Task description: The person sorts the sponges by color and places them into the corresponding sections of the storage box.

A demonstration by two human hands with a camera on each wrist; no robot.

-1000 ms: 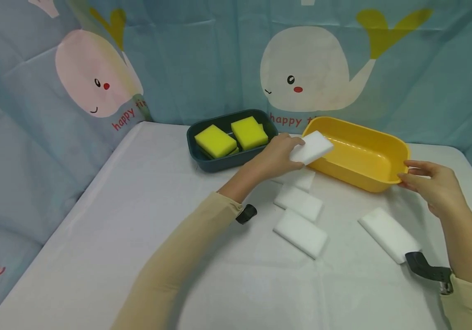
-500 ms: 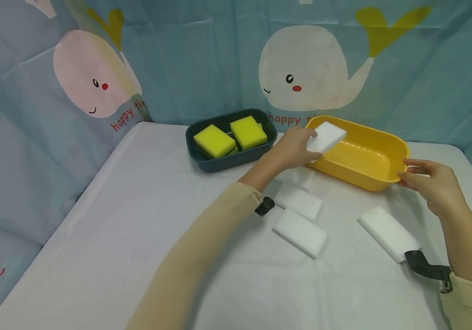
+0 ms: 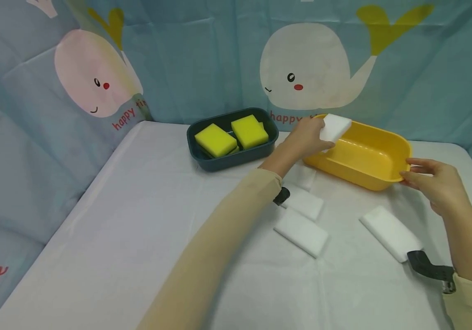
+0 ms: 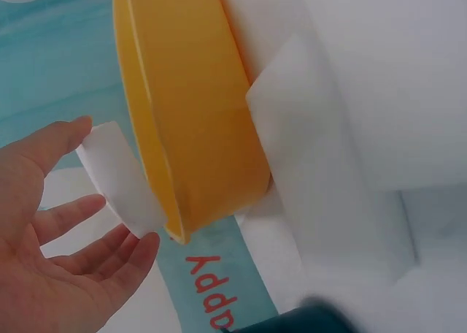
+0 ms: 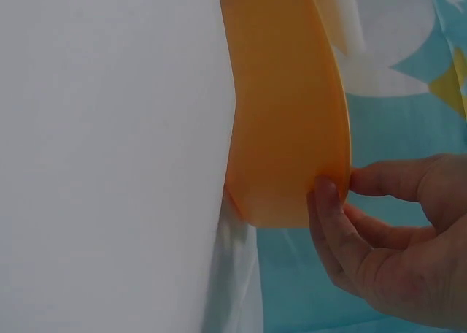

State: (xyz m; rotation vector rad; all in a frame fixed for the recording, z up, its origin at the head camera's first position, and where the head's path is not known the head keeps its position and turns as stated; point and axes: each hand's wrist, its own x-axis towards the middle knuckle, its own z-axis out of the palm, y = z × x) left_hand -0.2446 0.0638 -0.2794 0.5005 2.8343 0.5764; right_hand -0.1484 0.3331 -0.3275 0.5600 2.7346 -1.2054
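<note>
My left hand (image 3: 308, 136) pinches a white sponge (image 3: 335, 127) between thumb and fingers, over the left end of the yellow tub (image 3: 359, 176). In the left wrist view the held white sponge (image 4: 120, 178) overlaps the tub's rim, tilted, with fingertips on its edges. My right hand (image 3: 440, 185) grips the rim at the tub's right end; in the right wrist view thumb and fingers lie on either side of that orange-looking wall (image 5: 284, 128). Inside, the visible floor of the tub is bare.
Several white sponges lie on the white table, among them one in front (image 3: 301, 233) and one at right (image 3: 390, 233) beneath the right wrist's camera mount (image 3: 427, 268). A dark green tub (image 3: 231, 161) with yellow sponges (image 3: 216, 140) stands left. A whale-print curtain backs the table.
My left hand has moved right and away from me, carrying the white sponge from the tub's near left corner to over its left end. The right hand stays at the rim.
</note>
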